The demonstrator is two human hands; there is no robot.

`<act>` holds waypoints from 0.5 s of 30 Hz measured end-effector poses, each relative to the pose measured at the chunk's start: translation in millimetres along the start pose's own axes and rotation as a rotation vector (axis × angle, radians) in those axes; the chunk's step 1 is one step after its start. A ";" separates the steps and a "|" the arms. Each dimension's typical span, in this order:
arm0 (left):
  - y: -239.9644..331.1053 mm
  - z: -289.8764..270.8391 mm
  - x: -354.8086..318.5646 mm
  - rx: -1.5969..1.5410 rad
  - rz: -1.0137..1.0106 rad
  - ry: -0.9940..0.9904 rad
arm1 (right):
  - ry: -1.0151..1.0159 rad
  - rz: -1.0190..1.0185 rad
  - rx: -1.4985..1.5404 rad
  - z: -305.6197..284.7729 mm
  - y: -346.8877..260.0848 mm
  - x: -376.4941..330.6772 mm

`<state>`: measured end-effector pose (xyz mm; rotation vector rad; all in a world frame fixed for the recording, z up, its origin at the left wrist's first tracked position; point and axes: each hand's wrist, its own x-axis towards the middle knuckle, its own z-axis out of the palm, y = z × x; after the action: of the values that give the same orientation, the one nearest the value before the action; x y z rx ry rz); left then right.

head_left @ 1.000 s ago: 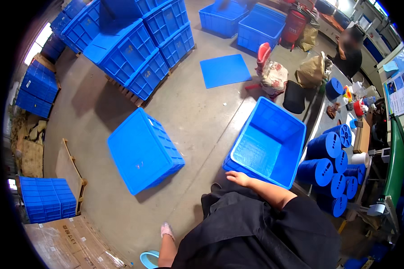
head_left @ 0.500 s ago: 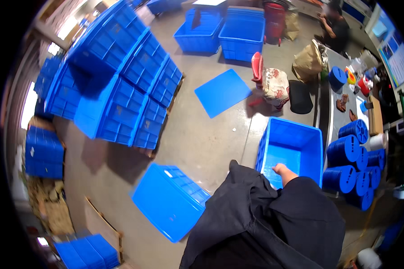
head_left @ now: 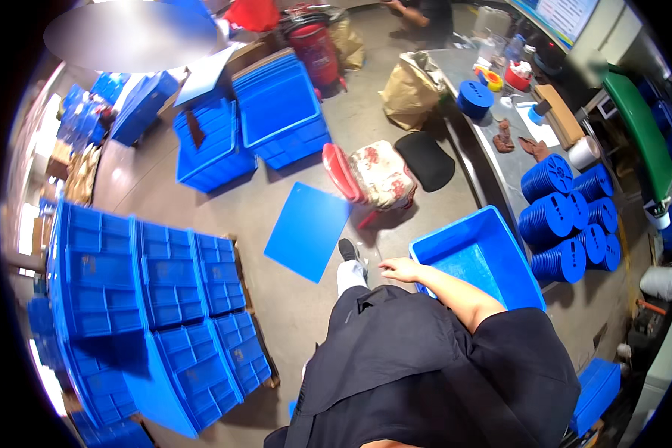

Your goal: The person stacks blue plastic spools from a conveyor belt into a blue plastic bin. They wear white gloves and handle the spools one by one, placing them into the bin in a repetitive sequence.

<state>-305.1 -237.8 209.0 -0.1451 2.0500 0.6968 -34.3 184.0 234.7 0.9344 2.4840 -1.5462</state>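
My right hand (head_left: 401,269) hangs in front of my body, its fingers stretched out and apart with nothing in them. It is just left of a blue plastic bin (head_left: 476,257), and my forearm crosses that bin's near left rim. Inside, the bin's visible floor looks bare. My left hand is out of the picture. A flat blue sheet (head_left: 308,231) lies on the floor ahead, left of my dark shoe (head_left: 347,250). Beyond the shoe stands a red chair (head_left: 342,173) with a flowered cushion (head_left: 383,176).
Stacked blue bins (head_left: 173,269) on a pallet fill the left side. More blue bins (head_left: 284,112) stand ahead. Along the right, a workbench (head_left: 455,67) holds several blue spools (head_left: 546,218). A brown paper bag (head_left: 412,89) and a person (head_left: 425,19) are farther off.
My view has turned, so the stacked bins sit lower left. My right hand has come out of the bin to its left side. My shoe now shows ahead.
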 end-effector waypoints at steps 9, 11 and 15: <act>353.0 114.4 198.8 0.004 0.026 -0.252 | 0.878 1.270 0.448 -74.2 201.9 -33.7; 420.0 139.8 204.7 0.060 0.258 -0.341 | 0.920 1.090 0.767 -88.3 203.1 -8.2; 527.5 211.7 272.5 0.412 0.404 -0.417 | 0.844 0.911 1.205 -107.3 221.9 78.4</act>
<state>-490.9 358.4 123.2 0.6158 1.7802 0.4756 45.6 377.9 83.3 2.7068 0.5541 -2.3386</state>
